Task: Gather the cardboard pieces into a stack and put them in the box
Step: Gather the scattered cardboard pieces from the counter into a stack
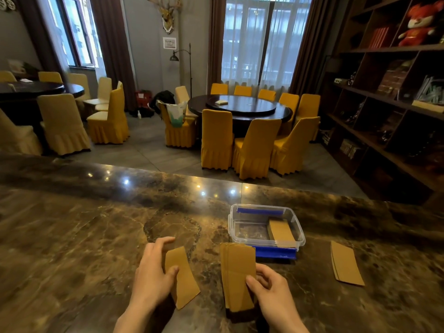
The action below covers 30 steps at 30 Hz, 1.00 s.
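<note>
On the brown marble counter, my left hand [153, 272] pinches a single tan cardboard piece [183, 282] at its left edge, thumb on top. My right hand [271, 292] holds a stack of several cardboard pieces [237, 272] by its right side, the stack tilted up off the counter. Just behind that stack stands a clear plastic box [298, 227] with blue clips, and a cardboard stack [281, 230] leans inside it on the right. Two more cardboard pieces [346, 263] lie flat on the counter to the right of the box.
The counter's far edge [216, 179] runs across the middle of the view. Beyond it are round dark tables with yellow-covered chairs [216, 138]. A dark shelf unit [389, 104] stands at the right.
</note>
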Each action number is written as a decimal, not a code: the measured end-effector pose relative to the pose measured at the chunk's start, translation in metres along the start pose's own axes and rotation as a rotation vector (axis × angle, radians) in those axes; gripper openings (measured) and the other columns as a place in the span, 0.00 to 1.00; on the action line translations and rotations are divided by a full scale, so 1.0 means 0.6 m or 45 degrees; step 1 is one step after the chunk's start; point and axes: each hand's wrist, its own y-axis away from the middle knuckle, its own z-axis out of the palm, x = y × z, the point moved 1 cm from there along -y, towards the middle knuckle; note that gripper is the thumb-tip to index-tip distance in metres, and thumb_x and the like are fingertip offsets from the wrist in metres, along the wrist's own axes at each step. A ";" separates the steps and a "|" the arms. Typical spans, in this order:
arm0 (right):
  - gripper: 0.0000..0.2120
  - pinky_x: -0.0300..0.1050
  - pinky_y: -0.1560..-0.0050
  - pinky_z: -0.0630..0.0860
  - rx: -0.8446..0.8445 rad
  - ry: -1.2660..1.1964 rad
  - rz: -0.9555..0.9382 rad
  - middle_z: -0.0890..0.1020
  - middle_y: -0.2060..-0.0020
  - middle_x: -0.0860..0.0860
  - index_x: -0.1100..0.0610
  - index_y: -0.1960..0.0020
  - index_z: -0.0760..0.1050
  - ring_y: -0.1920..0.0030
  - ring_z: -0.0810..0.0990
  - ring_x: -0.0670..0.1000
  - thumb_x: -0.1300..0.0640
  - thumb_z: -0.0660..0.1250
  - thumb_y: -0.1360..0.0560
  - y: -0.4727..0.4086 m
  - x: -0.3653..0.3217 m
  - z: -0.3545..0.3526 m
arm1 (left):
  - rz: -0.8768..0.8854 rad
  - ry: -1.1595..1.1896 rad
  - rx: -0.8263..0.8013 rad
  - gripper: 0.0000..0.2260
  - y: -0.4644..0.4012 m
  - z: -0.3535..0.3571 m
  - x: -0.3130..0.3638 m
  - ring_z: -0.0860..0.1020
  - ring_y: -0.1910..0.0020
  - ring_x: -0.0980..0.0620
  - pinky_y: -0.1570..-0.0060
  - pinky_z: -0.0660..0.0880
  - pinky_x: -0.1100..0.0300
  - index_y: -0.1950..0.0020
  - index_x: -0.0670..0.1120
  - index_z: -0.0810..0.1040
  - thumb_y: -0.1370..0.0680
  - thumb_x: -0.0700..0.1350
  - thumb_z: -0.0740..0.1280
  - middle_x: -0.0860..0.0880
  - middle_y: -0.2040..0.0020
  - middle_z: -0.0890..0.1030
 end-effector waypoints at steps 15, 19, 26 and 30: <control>0.14 0.39 0.44 0.79 0.019 -0.035 -0.115 0.84 0.46 0.47 0.49 0.39 0.76 0.44 0.82 0.44 0.62 0.66 0.22 0.005 -0.030 -0.008 | 0.160 0.901 -0.166 0.20 0.028 0.037 0.141 0.86 0.50 0.56 0.59 0.82 0.66 0.37 0.55 0.75 0.20 0.31 0.66 0.48 0.41 0.80; 0.13 0.40 0.44 0.79 0.028 -0.077 -0.086 0.85 0.46 0.48 0.50 0.39 0.77 0.45 0.83 0.45 0.62 0.66 0.22 0.003 -0.024 -0.019 | 0.156 0.959 -0.216 0.17 0.032 0.054 0.152 0.84 0.50 0.64 0.58 0.80 0.69 0.35 0.50 0.75 0.19 0.32 0.65 0.45 0.42 0.81; 0.12 0.44 0.47 0.83 0.137 -0.252 -0.017 0.87 0.52 0.51 0.51 0.44 0.80 0.49 0.85 0.47 0.65 0.67 0.23 0.004 -0.004 -0.052 | 0.054 0.787 -0.499 0.25 0.045 0.121 0.166 0.85 0.50 0.61 0.57 0.81 0.67 0.36 0.56 0.73 0.27 0.40 0.78 0.53 0.43 0.84; 0.14 0.36 0.63 0.82 0.252 -0.330 -0.030 0.89 0.61 0.52 0.52 0.45 0.77 0.59 0.87 0.47 0.69 0.68 0.24 0.012 0.010 -0.091 | 0.035 0.736 -0.523 0.23 0.056 0.176 0.193 0.86 0.51 0.58 0.51 0.83 0.60 0.40 0.54 0.76 0.29 0.36 0.79 0.51 0.48 0.87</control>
